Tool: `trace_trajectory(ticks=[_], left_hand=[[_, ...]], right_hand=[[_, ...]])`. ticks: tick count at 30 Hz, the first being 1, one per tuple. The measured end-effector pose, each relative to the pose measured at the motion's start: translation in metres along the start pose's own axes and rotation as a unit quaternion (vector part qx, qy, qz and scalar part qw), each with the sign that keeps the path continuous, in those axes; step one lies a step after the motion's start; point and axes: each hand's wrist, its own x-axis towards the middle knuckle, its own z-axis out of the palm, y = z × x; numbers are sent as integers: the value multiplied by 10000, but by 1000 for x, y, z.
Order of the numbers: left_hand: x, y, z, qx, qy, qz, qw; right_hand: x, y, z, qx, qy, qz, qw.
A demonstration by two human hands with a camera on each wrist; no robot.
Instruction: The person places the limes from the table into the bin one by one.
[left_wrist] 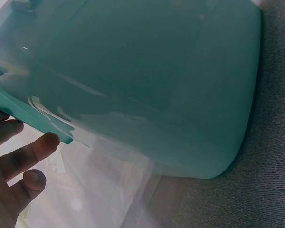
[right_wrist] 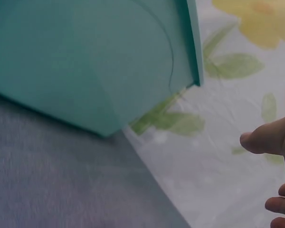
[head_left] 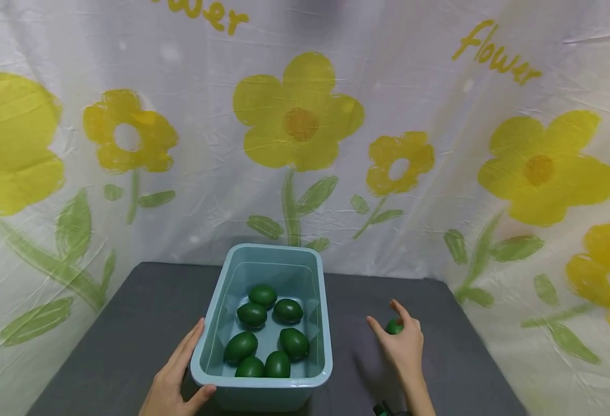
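A light blue plastic bin (head_left: 261,397) with several dark green limes (head_left: 294,343) on its floor stands on the dark table. My left hand (head_left: 173,372) rests at the bin's left near corner, fingers along the side and thumb at the front rim. In the left wrist view, spread fingers (left_wrist: 31,154) lie right by the bin's rim (left_wrist: 28,114). To the right of the bin, my right hand (head_left: 402,341) has its thumb and forefinger spread apart. One more lime (head_left: 394,327) shows in that gap, partly hidden by the hand. The right wrist view catches the extended thumb (right_wrist: 263,139), without the lime.
Grey cloth covers the table (head_left: 440,312) around the bin. A white curtain (head_left: 200,190) painted with yellow flowers hangs behind the table and along both sides. The bin's wall (right_wrist: 85,61) fills the upper left of the right wrist view.
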Motion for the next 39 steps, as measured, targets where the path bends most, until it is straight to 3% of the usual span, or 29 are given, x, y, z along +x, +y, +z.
trace_trajectory(ticks=[9,22,39], left_hand=[[1,-2,1,72,-31,11,10000],[2,0,1,-23,41,37,10000],[1,-2,1,15,31,73,10000]], right_hand=[[6,25,-1,-352,74,101,9993],[8,48,6,-806,386,-236,9957],[11,70,14,-1153,221,-85,9930]])
